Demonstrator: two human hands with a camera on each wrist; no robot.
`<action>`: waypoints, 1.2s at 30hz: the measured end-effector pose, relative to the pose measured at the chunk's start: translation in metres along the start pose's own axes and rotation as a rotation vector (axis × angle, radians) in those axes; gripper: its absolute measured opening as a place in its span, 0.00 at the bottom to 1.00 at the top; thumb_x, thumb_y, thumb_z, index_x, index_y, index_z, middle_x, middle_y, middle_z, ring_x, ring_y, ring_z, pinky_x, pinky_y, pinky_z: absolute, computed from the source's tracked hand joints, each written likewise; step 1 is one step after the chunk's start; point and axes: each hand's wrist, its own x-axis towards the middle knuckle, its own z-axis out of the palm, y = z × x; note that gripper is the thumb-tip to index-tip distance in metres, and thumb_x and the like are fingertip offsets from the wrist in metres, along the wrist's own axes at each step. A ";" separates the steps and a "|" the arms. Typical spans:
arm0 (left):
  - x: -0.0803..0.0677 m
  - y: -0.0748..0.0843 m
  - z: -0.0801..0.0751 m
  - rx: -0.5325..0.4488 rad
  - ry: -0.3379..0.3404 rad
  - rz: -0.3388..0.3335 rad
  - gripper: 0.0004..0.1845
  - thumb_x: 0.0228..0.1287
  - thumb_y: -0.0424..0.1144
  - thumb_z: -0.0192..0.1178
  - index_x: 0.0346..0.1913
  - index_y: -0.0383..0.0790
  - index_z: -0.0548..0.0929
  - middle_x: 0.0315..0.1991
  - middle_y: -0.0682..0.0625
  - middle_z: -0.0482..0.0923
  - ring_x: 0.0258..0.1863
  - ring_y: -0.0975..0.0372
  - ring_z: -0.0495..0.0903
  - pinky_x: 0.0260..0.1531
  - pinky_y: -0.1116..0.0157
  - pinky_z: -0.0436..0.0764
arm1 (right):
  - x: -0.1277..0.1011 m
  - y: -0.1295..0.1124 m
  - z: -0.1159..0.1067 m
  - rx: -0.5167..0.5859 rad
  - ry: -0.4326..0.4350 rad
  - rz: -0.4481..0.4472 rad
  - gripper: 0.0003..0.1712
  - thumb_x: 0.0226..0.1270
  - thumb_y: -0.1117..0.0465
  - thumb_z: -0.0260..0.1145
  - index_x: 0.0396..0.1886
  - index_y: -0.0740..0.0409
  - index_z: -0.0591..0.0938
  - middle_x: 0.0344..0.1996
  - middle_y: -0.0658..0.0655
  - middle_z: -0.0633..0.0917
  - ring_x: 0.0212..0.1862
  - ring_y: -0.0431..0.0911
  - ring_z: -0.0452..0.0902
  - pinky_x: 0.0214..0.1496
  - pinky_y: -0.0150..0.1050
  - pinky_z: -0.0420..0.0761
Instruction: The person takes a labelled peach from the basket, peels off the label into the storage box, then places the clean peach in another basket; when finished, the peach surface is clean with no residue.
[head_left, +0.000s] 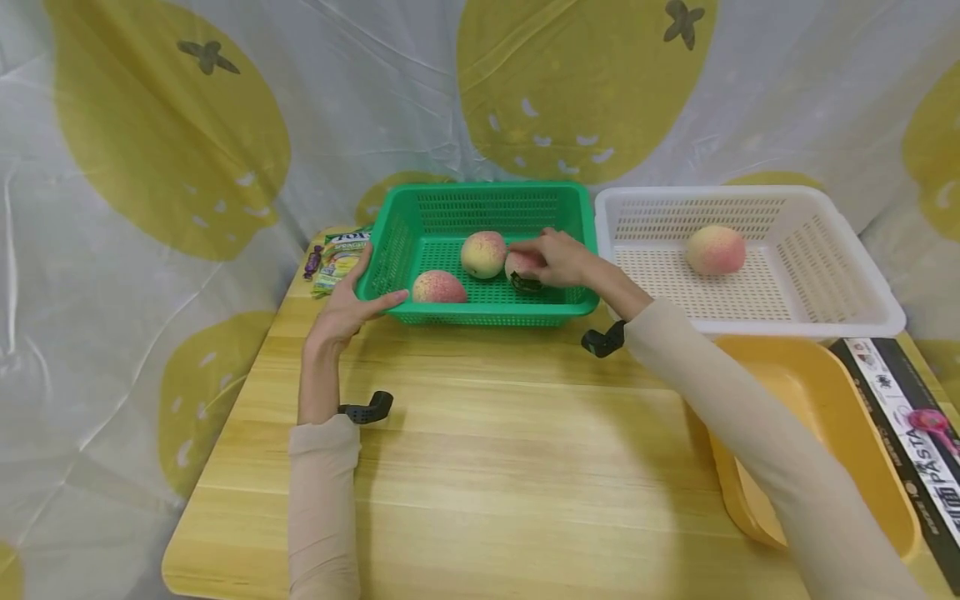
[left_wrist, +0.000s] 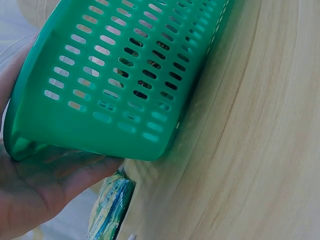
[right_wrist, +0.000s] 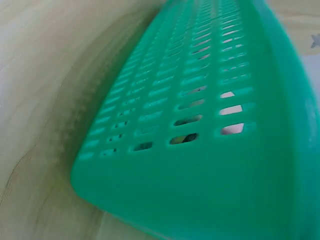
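Observation:
A green basket (head_left: 487, 309) stands at the back of the table, holding a front-left peach (head_left: 438, 287), a middle peach (head_left: 483, 254) and a right peach (head_left: 517, 263). My left hand (head_left: 347, 307) grips the basket's front-left corner, thumb over the rim and fingers along the side. In the left wrist view the left hand (left_wrist: 35, 195) curls under the rim. Inside the basket my right hand (head_left: 558, 260) has its curled fingers at the right peach, partly covering it. A small dark patterned thing (head_left: 527, 282) shows below those fingers; its kind is unclear. The right wrist view shows only the green basket's wall (right_wrist: 200, 190).
A white basket (head_left: 750, 327) with one peach (head_left: 716, 250) stands to the right. Before it sit a yellow-orange tray (head_left: 806, 392), under my right forearm, a pasta box (head_left: 896, 417) and a pink utensil (head_left: 930, 421). Snack packets (head_left: 337, 260) and a purple-wrapped candy (head_left: 313, 262) lie left.

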 end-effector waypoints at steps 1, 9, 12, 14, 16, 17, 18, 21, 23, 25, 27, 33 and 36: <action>0.000 0.000 0.000 0.003 0.000 -0.001 0.58 0.62 0.50 0.75 0.81 0.76 0.41 0.84 0.65 0.28 0.85 0.59 0.29 0.80 0.46 0.58 | -0.002 0.000 -0.001 0.020 0.012 -0.015 0.31 0.78 0.56 0.64 0.77 0.55 0.71 0.59 0.68 0.84 0.61 0.63 0.71 0.66 0.56 0.69; -0.001 0.005 -0.002 0.032 -0.003 -0.023 0.59 0.63 0.51 0.74 0.81 0.75 0.38 0.85 0.62 0.26 0.85 0.57 0.30 0.66 0.53 0.67 | -0.038 -0.011 -0.024 0.343 0.113 -0.061 0.30 0.79 0.53 0.63 0.77 0.47 0.73 0.67 0.57 0.80 0.57 0.51 0.76 0.54 0.47 0.75; -0.004 0.009 -0.001 0.025 -0.008 -0.037 0.59 0.64 0.50 0.73 0.82 0.73 0.38 0.85 0.62 0.25 0.85 0.57 0.30 0.67 0.52 0.68 | -0.065 -0.014 -0.030 0.475 0.129 -0.021 0.30 0.78 0.49 0.64 0.76 0.37 0.72 0.70 0.51 0.79 0.66 0.50 0.73 0.64 0.51 0.74; -0.006 0.012 -0.001 0.013 -0.012 -0.048 0.59 0.64 0.49 0.73 0.82 0.71 0.37 0.85 0.62 0.25 0.85 0.57 0.29 0.73 0.50 0.66 | -0.085 -0.016 -0.031 0.535 0.127 -0.022 0.29 0.78 0.49 0.64 0.76 0.34 0.72 0.70 0.48 0.79 0.66 0.48 0.74 0.66 0.49 0.75; -0.007 0.013 -0.001 -0.002 -0.012 -0.050 0.59 0.64 0.48 0.73 0.82 0.71 0.38 0.84 0.63 0.24 0.85 0.57 0.28 0.77 0.47 0.62 | -0.107 -0.017 -0.031 0.591 0.106 -0.044 0.30 0.79 0.52 0.64 0.77 0.36 0.71 0.71 0.49 0.77 0.68 0.45 0.74 0.67 0.43 0.77; -0.007 0.013 -0.001 -0.006 -0.013 -0.051 0.59 0.64 0.48 0.73 0.83 0.71 0.38 0.84 0.62 0.24 0.85 0.57 0.28 0.78 0.47 0.62 | -0.119 -0.019 -0.030 0.616 0.086 -0.048 0.30 0.79 0.53 0.63 0.78 0.38 0.70 0.73 0.49 0.77 0.68 0.44 0.74 0.66 0.40 0.78; -0.007 0.013 -0.001 -0.012 -0.013 -0.053 0.59 0.64 0.48 0.73 0.83 0.70 0.37 0.84 0.62 0.24 0.85 0.57 0.28 0.77 0.48 0.63 | -0.130 -0.019 -0.028 0.648 0.063 -0.051 0.31 0.80 0.55 0.62 0.78 0.40 0.70 0.73 0.49 0.76 0.69 0.42 0.75 0.65 0.37 0.79; -0.006 0.011 -0.003 -0.008 -0.012 -0.047 0.59 0.64 0.49 0.73 0.82 0.71 0.37 0.84 0.63 0.24 0.85 0.57 0.28 0.74 0.51 0.65 | -0.162 -0.020 -0.017 0.727 -0.002 -0.038 0.31 0.80 0.57 0.62 0.79 0.45 0.69 0.74 0.52 0.75 0.69 0.39 0.75 0.63 0.35 0.82; -0.005 0.010 -0.004 0.004 -0.005 -0.048 0.59 0.64 0.50 0.73 0.82 0.73 0.37 0.84 0.63 0.24 0.85 0.57 0.28 0.66 0.56 0.68 | -0.177 -0.020 -0.005 0.771 -0.043 -0.008 0.32 0.80 0.57 0.62 0.79 0.46 0.68 0.74 0.54 0.75 0.66 0.39 0.78 0.62 0.37 0.84; -0.005 0.008 -0.007 0.024 0.001 -0.052 0.58 0.64 0.52 0.73 0.81 0.75 0.37 0.84 0.63 0.23 0.85 0.57 0.29 0.61 0.62 0.70 | -0.186 -0.017 0.010 0.801 -0.071 0.028 0.33 0.79 0.57 0.63 0.79 0.50 0.68 0.72 0.58 0.76 0.63 0.41 0.80 0.62 0.39 0.85; -0.005 0.006 -0.008 0.032 0.008 -0.059 0.58 0.64 0.53 0.72 0.81 0.77 0.37 0.84 0.62 0.23 0.85 0.56 0.32 0.51 0.64 0.71 | -0.190 -0.014 0.025 0.816 -0.086 0.075 0.34 0.78 0.56 0.64 0.79 0.55 0.68 0.71 0.63 0.76 0.60 0.44 0.82 0.59 0.41 0.86; -0.002 0.004 -0.007 0.011 0.000 -0.062 0.58 0.64 0.53 0.72 0.80 0.77 0.37 0.84 0.61 0.22 0.85 0.55 0.30 0.64 0.59 0.71 | -0.192 -0.004 0.053 0.824 -0.083 0.208 0.34 0.78 0.56 0.64 0.79 0.60 0.67 0.71 0.71 0.74 0.59 0.51 0.81 0.55 0.46 0.88; -0.002 0.004 -0.004 0.014 -0.002 -0.056 0.57 0.64 0.53 0.72 0.80 0.79 0.37 0.84 0.61 0.22 0.85 0.56 0.32 0.65 0.59 0.72 | -0.194 -0.001 0.061 0.842 -0.078 0.230 0.34 0.78 0.57 0.64 0.79 0.60 0.67 0.71 0.72 0.72 0.56 0.49 0.81 0.55 0.48 0.88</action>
